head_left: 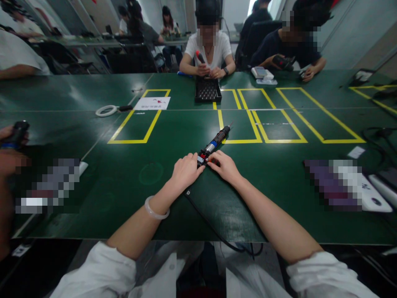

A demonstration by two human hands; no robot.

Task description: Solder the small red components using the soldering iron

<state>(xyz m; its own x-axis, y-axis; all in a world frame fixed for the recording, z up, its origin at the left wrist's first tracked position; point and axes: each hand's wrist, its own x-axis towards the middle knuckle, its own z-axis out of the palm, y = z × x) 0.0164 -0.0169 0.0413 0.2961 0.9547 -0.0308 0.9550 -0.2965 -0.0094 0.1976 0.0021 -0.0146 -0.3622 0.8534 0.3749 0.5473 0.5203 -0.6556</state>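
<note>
Green table (108,178): left hand (187,171) and right hand (226,166) meet at a slim tool (214,143).
On my feed, the left is curled round the tool's near end; right thumb and forefinger sit narrow against that same end, and I can't tell whether they pinch anything. Tool is mid-table, slanted, tip pointing away and rightward. Beyond it I log a black tray (208,92); smaller, a pale bracelet (148,207) on the left wrist.
</note>
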